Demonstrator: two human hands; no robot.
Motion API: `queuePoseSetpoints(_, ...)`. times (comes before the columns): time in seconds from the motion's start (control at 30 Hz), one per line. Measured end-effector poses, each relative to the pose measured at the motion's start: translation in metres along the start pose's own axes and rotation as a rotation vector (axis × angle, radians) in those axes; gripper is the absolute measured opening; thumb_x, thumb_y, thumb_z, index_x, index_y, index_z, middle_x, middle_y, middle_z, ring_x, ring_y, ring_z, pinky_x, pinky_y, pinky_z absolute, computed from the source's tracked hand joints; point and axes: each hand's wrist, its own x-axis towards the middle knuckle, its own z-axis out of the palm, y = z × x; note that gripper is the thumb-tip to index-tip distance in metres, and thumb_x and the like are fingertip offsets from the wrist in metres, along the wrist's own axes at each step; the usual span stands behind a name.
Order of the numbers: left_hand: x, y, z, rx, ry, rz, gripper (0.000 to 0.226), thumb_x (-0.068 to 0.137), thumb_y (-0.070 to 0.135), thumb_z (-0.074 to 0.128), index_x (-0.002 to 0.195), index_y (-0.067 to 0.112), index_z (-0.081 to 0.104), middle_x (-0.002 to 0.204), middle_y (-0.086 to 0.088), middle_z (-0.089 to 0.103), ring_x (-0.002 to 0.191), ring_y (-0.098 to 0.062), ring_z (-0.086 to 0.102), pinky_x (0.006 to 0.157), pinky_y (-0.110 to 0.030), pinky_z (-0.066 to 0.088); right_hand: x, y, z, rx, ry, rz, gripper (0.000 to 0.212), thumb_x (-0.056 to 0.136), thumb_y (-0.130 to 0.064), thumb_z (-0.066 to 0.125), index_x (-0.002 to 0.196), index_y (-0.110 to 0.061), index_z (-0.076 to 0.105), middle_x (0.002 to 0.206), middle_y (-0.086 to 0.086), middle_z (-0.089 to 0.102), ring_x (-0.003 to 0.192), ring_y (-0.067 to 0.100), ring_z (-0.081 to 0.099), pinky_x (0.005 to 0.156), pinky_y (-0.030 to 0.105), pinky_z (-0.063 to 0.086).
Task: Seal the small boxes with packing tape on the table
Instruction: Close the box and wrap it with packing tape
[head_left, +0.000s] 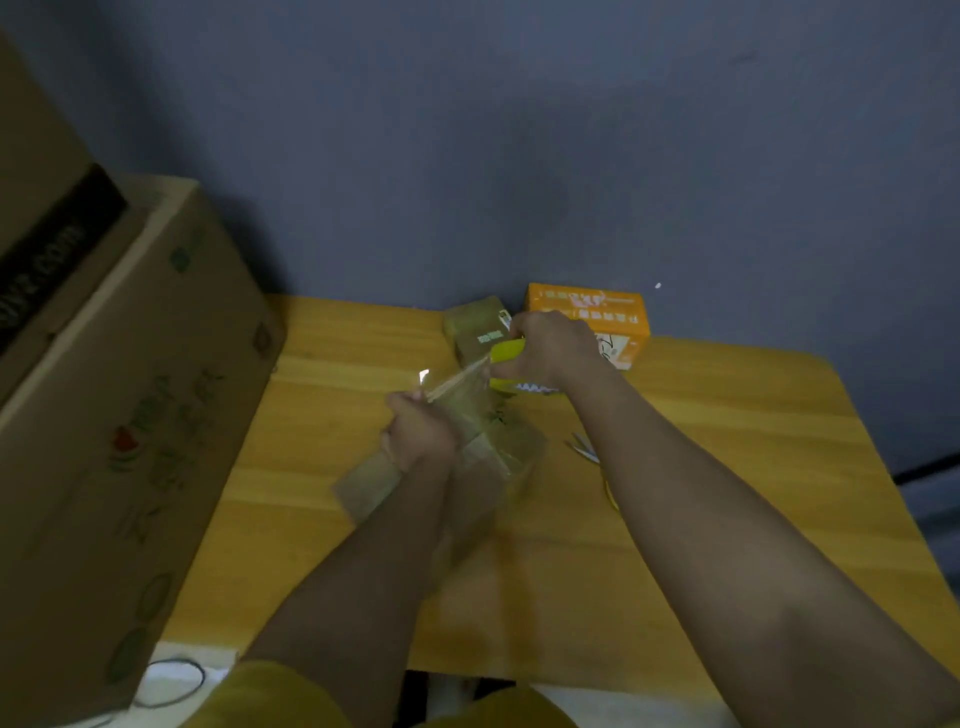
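In the head view, the left hand (418, 428) pinches the free end of a strip of clear packing tape (457, 378) above a small brown cardboard box (483, 441) lying mid-table, while the right hand (545, 345) is curled round a yellow tape dispenser (506, 353) at the strip's other end. On the wooden table (727, 467), a second small brown box (475, 330) and an orange box (587, 312) sit by the wall, scissors (584, 448) lie beside the right forearm, and a large cardboard carton (130, 415) stands at the left

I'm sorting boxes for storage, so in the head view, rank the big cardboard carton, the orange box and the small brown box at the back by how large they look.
1. Big cardboard carton, largest by far, though it is also nearest the camera.
2. Orange box, partly hidden by the right hand.
3. Small brown box at the back, looks slightly smaller, but the hand's cover makes this unsure.
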Motion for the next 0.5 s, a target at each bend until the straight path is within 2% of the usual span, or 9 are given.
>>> queuePoseSetpoints(0.07, 0.011, 0.004, -0.010, -0.076, -0.031, 0.033, 0.020, 0.103, 0.027, 0.033, 0.108, 0.011, 0.043, 0.110, -0.019, 0.064, 0.107, -0.037, 0.055, 0.093, -0.038, 0.035, -0.007, 0.003, -0.003, 0.021, 0.059, -0.033, 0.062, 0.077, -0.066, 0.064, 0.116, -0.018, 0.061, 0.110, 0.001, 0.064, 0.108, 0.024, 0.057, 0.078, 0.033, 0.033)
queuePoseSetpoints(0.17, 0.028, 0.018, -0.035, -0.120, 0.013, 0.280, 0.022, 0.102, 0.021, 0.038, 0.100, 0.002, 0.049, 0.103, -0.022, 0.060, 0.099, -0.037, 0.056, 0.081, -0.040, 0.043, -0.025, 0.014, -0.021, 0.170, 0.133, -0.052, 0.051, 0.075, -0.065, 0.066, 0.102, -0.022, 0.059, 0.098, 0.000, 0.062, 0.095, 0.023, 0.057, 0.070, 0.032, 0.034)
queuePoseSetpoints(0.2, 0.030, 0.030, -0.045, -0.122, 0.012, 0.368, 0.020, 0.102, 0.019, 0.038, 0.097, 0.003, 0.049, 0.099, -0.022, 0.059, 0.095, -0.035, 0.055, 0.075, -0.037, 0.041, -0.032, 0.020, -0.027, 0.264, 0.150, -0.036, 0.051, 0.074, -0.066, 0.067, 0.095, -0.022, 0.056, 0.093, -0.001, 0.060, 0.089, 0.021, 0.056, 0.067, 0.034, 0.037)
queuePoseSetpoints(0.27, 0.033, 0.063, -0.062, -0.081, -0.014, 0.518, 0.018, 0.103, 0.021, 0.036, 0.093, 0.007, 0.043, 0.091, -0.014, 0.052, 0.085, -0.028, 0.050, 0.065, -0.033, 0.031, -0.047, 0.034, -0.037, 0.522, 0.157, 0.022, 0.055, 0.073, -0.065, 0.069, 0.098, -0.017, 0.059, 0.094, -0.002, 0.058, 0.089, 0.018, 0.055, 0.073, 0.036, 0.044)
queuePoseSetpoints(0.33, 0.034, 0.098, -0.070, -0.009, -0.069, 0.615, 0.020, 0.104, 0.024, 0.035, 0.092, 0.008, 0.038, 0.085, -0.005, 0.046, 0.080, -0.026, 0.046, 0.065, -0.033, 0.030, -0.063, 0.050, -0.039, 0.798, 0.165, 0.044, 0.043, 0.078, -0.054, 0.072, 0.102, -0.020, 0.061, 0.106, -0.004, 0.057, 0.100, 0.014, 0.054, 0.080, 0.032, 0.044)
queuePoseSetpoints(0.4, 0.032, 0.124, -0.067, 0.055, -0.126, 0.671, 0.020, 0.104, 0.025, 0.034, 0.092, 0.009, 0.037, 0.078, -0.004, 0.043, 0.080, -0.031, 0.047, 0.065, -0.035, 0.033, -0.077, 0.062, -0.040, 1.052, 0.208, 0.079, 0.021, 0.083, -0.041, 0.071, 0.095, -0.025, 0.063, 0.109, -0.001, 0.060, 0.102, 0.015, 0.058, 0.077, 0.026, 0.044)
queuePoseSetpoints(0.43, 0.030, 0.132, -0.061, 0.079, -0.153, 0.689, 0.020, 0.104, 0.024, 0.034, 0.092, 0.009, 0.037, 0.079, -0.006, 0.043, 0.082, -0.034, 0.048, 0.066, -0.037, 0.033, -0.084, 0.067, -0.041, 1.144, 0.235, 0.102, 0.014, 0.085, -0.036, 0.070, 0.093, -0.026, 0.063, 0.106, 0.001, 0.062, 0.096, 0.015, 0.061, 0.073, 0.024, 0.045)
queuePoseSetpoints(0.5, 0.028, 0.138, -0.051, 0.135, -0.198, 0.701, 0.020, 0.104, 0.024, 0.034, 0.093, 0.007, 0.040, 0.087, -0.015, 0.047, 0.086, -0.037, 0.049, 0.069, -0.040, 0.035, -0.097, 0.073, -0.039, 1.155, 0.267, 0.143, 0.015, 0.087, -0.033, 0.068, 0.096, -0.022, 0.065, 0.094, -0.003, 0.063, 0.078, 0.003, 0.062, 0.064, 0.015, 0.045)
